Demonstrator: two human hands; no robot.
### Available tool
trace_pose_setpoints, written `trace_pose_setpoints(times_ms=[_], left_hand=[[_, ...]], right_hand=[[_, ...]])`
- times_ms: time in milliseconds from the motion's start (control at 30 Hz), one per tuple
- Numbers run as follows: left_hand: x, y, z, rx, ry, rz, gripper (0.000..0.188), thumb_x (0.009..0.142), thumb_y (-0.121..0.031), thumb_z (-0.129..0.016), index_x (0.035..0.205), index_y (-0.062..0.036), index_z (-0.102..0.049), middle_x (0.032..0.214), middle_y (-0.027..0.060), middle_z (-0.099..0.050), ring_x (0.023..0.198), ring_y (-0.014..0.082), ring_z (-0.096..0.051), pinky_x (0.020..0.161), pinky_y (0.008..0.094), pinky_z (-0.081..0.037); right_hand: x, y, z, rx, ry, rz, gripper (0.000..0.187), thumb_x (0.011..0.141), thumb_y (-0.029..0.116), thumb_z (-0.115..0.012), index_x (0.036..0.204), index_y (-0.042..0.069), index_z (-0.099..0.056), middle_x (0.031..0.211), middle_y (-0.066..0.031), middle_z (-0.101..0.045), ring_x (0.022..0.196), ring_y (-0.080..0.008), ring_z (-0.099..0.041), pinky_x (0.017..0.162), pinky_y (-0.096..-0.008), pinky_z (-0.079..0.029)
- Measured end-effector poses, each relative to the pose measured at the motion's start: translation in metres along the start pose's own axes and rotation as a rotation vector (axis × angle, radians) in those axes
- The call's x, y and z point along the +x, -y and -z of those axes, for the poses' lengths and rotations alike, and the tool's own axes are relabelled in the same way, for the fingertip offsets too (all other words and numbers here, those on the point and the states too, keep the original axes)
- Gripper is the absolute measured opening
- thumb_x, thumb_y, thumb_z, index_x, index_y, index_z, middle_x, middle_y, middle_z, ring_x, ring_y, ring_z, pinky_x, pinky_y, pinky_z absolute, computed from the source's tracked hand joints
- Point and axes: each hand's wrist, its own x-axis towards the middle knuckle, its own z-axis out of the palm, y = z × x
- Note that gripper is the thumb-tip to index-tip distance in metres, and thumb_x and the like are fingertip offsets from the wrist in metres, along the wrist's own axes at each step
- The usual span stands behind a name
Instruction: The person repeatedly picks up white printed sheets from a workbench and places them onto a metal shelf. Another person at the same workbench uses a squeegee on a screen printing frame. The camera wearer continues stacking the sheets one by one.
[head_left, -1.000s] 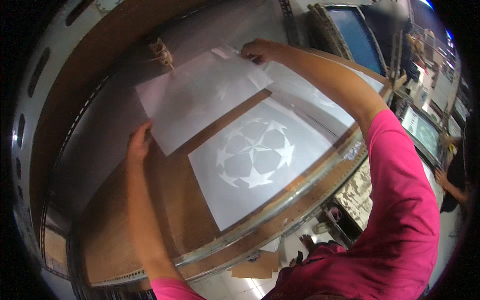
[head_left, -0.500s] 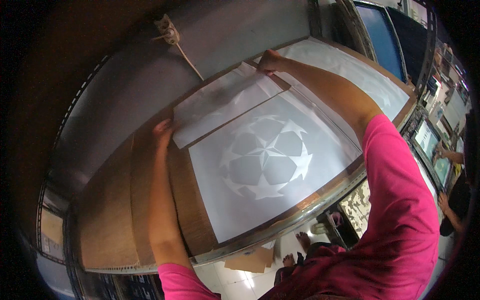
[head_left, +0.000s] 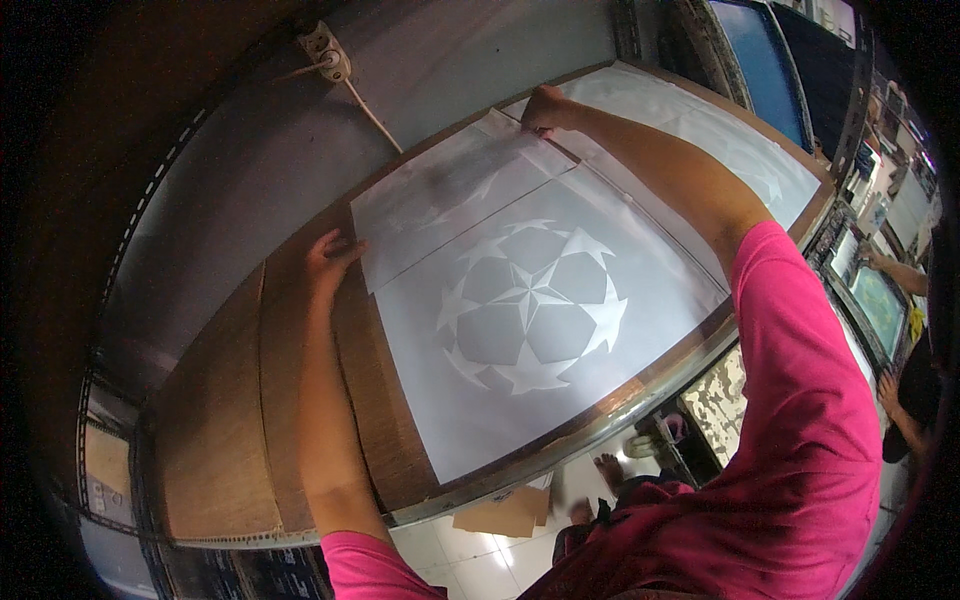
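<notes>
A white sheet printed with a pale star-ball emblem (head_left: 560,345) lies flat on the brown board-topped table (head_left: 390,400). Behind it lies another white sheet (head_left: 430,205), its near edge running along the far edge of the front one. My left hand (head_left: 332,260) is beside that back sheet's left edge, fingers curved and apart, one fingertip at the edge. At the back sheet's far right corner, my right hand (head_left: 545,110) has its fingers closed on the edge. My right forearm passes over more white sheeting.
Another white printed sheet (head_left: 740,140) covers the table's right end. A power socket strip (head_left: 325,55) with a cable hangs on the wall behind. Blue-panelled frames (head_left: 760,70) stand at the far right. Another person's hand (head_left: 885,390) shows at the right edge, and cardboard (head_left: 500,512) lies below.
The back sheet has come down flat, and the brown gap between it and the front sheet has mostly closed. My left hand has loosened from its left edge.
</notes>
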Motion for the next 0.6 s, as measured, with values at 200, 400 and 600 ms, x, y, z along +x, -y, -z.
trace_pose_setpoints(times_ms=[200,400,600], left_hand=[[-0.006,-0.008,-0.006,0.050,-0.039,-0.005,0.081,0.058,-0.035,-0.091,0.125,-0.0052,-0.059,0.114,0.0127,-0.065,0.110,0.0256,-0.059,0.096,0.0398,-0.046],[-0.008,-0.008,-0.003,0.056,-0.038,-0.035,0.083,0.056,-0.038,-0.092,0.125,-0.0048,-0.059,0.114,0.0126,-0.065,0.107,0.0241,-0.061,0.094,0.0388,-0.047],[-0.014,-0.018,-0.010,0.037,-0.064,-0.048,0.080,0.060,-0.044,-0.088,0.123,-0.0030,-0.059,0.109,0.0107,-0.066,0.101,0.0216,-0.062,0.091,0.0379,-0.047]], right_hand=[[-0.010,0.001,0.003,0.075,-0.024,-0.036,0.027,0.070,0.025,-0.083,0.069,0.002,-0.068,0.062,-0.0074,-0.066,0.054,-0.0157,-0.065,0.054,-0.0314,-0.055],[-0.017,0.005,0.005,0.105,-0.019,-0.024,0.029,0.072,0.023,-0.081,0.078,-0.002,-0.068,0.066,-0.0096,-0.068,0.058,-0.0175,-0.068,0.056,-0.0306,-0.056],[-0.057,-0.002,0.039,0.010,-0.157,0.134,0.030,0.080,0.032,-0.072,0.091,0.004,-0.072,0.084,-0.0118,-0.072,0.069,-0.0221,-0.070,0.069,-0.0352,-0.057]])
